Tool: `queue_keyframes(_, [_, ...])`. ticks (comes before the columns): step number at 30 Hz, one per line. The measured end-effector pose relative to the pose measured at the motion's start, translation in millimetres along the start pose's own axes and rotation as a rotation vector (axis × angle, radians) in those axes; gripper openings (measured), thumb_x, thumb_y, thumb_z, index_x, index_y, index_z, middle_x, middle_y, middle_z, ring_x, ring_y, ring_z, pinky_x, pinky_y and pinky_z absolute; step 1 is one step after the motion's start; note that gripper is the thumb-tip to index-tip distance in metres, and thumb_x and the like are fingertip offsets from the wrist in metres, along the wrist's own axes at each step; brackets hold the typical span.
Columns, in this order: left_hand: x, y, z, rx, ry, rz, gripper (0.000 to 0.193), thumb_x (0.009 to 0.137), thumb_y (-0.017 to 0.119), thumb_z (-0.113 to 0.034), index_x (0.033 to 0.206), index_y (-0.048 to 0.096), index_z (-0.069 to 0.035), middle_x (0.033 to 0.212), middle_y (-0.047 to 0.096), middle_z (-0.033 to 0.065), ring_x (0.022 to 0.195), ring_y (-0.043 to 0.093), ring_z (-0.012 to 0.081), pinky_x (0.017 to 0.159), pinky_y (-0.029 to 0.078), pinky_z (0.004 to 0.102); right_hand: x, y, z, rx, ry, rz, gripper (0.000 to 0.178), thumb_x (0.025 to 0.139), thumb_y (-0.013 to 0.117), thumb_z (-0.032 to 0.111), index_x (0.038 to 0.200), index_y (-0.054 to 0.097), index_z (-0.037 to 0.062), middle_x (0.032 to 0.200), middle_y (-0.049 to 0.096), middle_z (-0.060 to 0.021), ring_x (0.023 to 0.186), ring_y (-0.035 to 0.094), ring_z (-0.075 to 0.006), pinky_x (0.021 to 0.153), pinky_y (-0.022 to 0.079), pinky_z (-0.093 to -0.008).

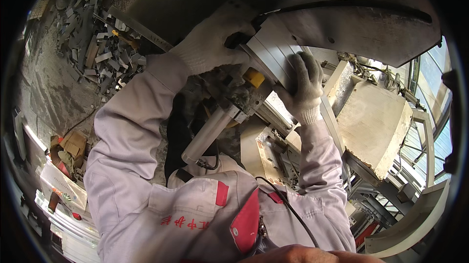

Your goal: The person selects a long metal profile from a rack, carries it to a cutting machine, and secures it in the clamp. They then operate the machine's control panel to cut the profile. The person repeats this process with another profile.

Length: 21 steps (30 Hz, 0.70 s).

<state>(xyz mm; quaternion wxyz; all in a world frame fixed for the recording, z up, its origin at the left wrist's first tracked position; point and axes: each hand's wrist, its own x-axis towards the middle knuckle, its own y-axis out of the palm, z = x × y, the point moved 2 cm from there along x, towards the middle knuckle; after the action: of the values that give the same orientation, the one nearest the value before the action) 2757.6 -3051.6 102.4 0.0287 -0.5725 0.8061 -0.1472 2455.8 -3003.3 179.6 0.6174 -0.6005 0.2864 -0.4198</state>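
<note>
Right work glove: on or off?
On: pale knit glove covers the right hand, its cuff meeting the sleeve; gray fingers at the edge of the silver metal piece.

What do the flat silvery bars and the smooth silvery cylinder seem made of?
Flat silvery bars: probably aluminium, satin finish, judging by their even grey sheen and crisp straight edges. Smooth silvery cylinder: likely metal, perhaps aluminium, dull polish, from the soft highlight along it.

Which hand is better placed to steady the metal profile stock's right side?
Probably the right hand: its gloved fingers lie over that side of the profile stock; the left hand is near the opposite edge.
</note>
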Motion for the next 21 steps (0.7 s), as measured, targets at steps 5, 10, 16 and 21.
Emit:
queue_keyframes(5, [5,8,-5,0.175,0.017,-0.03,0.054,0.087,0.095,-0.021,0.137,0.077,-0.009,0.142,0.071,0.0146,0.133,0.069,0.0364,0.115,0.057,0.046,0,-10,-9,0.038,-0.003,0.087,0.094,0.074,0.1,0.042,0.155,0.062,0.0124,0.158,0.057,-0.018,0.145,0.055,-0.044,0.121,0.047,-0.0574])
queue_keyframes(10, [7,9,-3,0.255,0.082,-0.066,0.057,0.084,0.095,-0.021,0.137,0.078,-0.008,0.139,0.073,0.015,0.129,0.071,0.0384,0.111,0.059,0.0453,-2,-15,-22,0.132,0.008,0.154,0.105,0.063,0.098,0.029,0.16,0.06,0.0197,0.164,0.053,-0.0168,0.151,0.051,-0.0432,0.125,0.041,-0.0581])
queue_keyframes(16, [6,8,-3,0.265,0.093,-0.093,0.057,0.086,0.094,-0.021,0.137,0.076,-0.003,0.139,0.075,0.0175,0.127,0.073,0.039,0.109,0.06,0.0447,-8,-18,-26,0.129,0.031,0.179,0.109,0.059,0.098,0.028,0.16,0.059,0.0199,0.167,0.051,-0.017,0.152,0.05,-0.0437,0.126,0.04,-0.0592])
queue_keyframes(21, [5,8,-5,0.226,0.067,-0.081,0.054,0.087,0.093,-0.018,0.135,0.076,0.0,0.139,0.075,0.0189,0.128,0.073,0.0388,0.109,0.06,0.0433,-10,-16,-26,0.108,0.04,0.19,0.112,0.058,0.098,0.028,0.162,0.058,0.0205,0.168,0.051,-0.0172,0.153,0.05,-0.0438,0.127,0.04,-0.059])
